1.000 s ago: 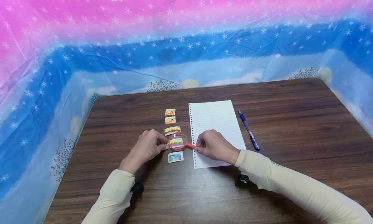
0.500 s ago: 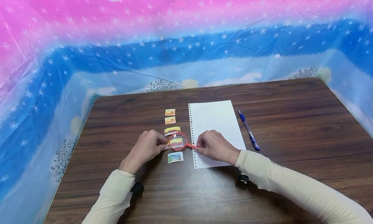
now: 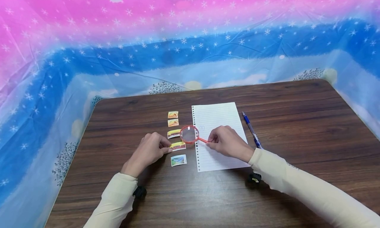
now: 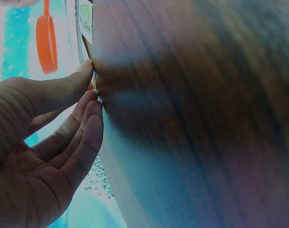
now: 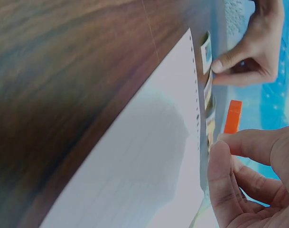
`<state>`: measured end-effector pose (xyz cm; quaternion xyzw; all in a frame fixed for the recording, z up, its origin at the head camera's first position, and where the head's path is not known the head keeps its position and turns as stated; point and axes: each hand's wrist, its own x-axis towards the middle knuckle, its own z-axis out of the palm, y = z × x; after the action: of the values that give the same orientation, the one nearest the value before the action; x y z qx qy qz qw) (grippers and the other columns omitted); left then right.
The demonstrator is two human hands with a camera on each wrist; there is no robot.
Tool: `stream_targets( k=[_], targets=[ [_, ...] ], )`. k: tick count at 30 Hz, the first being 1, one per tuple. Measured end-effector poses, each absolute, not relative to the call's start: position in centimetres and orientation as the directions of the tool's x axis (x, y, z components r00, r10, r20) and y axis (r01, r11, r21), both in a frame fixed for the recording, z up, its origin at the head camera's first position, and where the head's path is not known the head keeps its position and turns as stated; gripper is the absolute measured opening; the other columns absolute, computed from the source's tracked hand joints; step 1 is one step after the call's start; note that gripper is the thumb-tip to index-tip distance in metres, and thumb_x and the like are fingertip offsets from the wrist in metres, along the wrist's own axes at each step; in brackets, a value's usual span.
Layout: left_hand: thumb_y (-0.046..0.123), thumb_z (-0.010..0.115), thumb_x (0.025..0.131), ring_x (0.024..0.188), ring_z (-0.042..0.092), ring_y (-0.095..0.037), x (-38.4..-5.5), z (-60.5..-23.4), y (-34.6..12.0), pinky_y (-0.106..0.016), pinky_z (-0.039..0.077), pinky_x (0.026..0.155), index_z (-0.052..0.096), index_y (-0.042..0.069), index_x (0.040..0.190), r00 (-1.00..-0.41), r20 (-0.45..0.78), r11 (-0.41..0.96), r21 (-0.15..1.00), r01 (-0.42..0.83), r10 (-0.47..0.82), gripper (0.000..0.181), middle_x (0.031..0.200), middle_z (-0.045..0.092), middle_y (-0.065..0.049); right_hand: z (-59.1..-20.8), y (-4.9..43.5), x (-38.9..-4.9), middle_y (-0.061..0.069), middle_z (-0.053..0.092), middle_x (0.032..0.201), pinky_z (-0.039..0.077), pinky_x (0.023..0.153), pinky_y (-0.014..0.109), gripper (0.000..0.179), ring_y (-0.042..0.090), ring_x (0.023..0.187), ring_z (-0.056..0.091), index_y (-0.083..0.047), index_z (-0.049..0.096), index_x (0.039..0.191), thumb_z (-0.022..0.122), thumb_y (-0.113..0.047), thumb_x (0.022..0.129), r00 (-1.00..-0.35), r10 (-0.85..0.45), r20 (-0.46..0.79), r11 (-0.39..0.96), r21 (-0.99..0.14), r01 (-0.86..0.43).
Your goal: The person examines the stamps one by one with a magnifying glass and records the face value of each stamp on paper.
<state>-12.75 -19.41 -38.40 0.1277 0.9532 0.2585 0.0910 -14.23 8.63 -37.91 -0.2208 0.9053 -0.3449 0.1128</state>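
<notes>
Magnifying glass hangs above tabletop

A person's two hands work well apart. The right hand clamps the red handle between thumb and fingers, the lens raised between a column of stamps and a lined sheet. To the left, thumb and fingertips of the left hand pinch the left edge of the near yellow-and-red stamp.

Good work here likely calls for the lens level and squarely over the stamp, since its ring meets only the right ends of the yellow-and-red pair. A light pinch at the border should spare the thin paper a crease and leave the print uncovered.

Counted from near to far, the column holds five: one green-and-blue stamp; two yellow-and-red, the other being the far yellow-and-red stamp; and two orange, the near orange stamp and the far orange stamp. One magnifying glass, one sheet and one blue pen, right of the page, complete the count.
</notes>
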Motion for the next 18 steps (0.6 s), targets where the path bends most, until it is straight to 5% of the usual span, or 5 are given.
stream_targets(
  k=[18],
  targets=[
    [0.011, 0.079, 0.089, 0.077, 0.068, -0.011, -12.7, -38.2, -19.4, -0.035, 0.056, 0.069, 0.082, 0.008, 0.096, -0.949, -0.094, 0.832, 0.513, 0.213, 0.301, 0.008, 0.089, 0.076, -0.003, -37.1, 14.3, -15.4, 0.001, 0.068, 0.069, 0.048, 0.053, 0.028, 0.007, 0.011, 0.057, 0.061, -0.004, 0.076, 0.083, 0.075, -0.007, 0.090, -0.935, -0.355, 0.011, 0.693, -0.668, -0.271]
  ],
)
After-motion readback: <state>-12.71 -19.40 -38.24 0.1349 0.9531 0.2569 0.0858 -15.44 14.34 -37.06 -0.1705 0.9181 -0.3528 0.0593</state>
